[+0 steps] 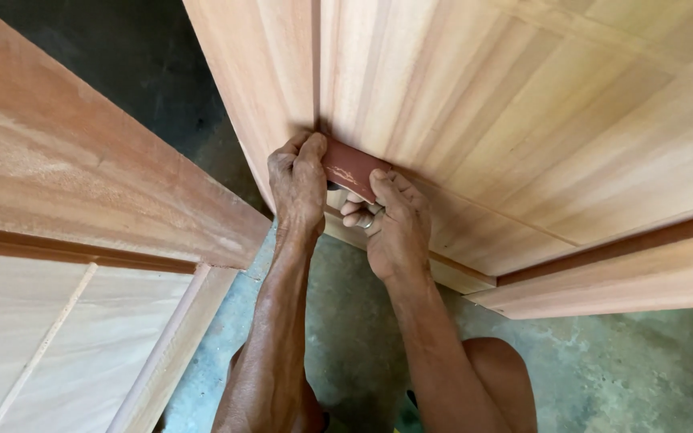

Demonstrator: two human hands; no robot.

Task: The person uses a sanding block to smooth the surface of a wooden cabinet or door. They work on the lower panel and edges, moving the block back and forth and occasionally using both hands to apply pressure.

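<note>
We pinch sandpaper (352, 167) w/ both hands: left hand (298, 186) on its upper-left end, right hand (395, 224) lower-right; long axis runs diagonal along panel (523, 120) groove.

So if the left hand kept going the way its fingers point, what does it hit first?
The left hand points up into the pale wooden door panel, already pressing the reddish-brown sandpaper there. It would meet that panel at once, by the vertical groove.

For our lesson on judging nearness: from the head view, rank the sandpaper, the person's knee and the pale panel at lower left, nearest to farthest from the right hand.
1. Sandpaper: pinched in the right hand, against the door.
2. Knee: below, lower right.
3. Pale panel: far lower left.
</note>
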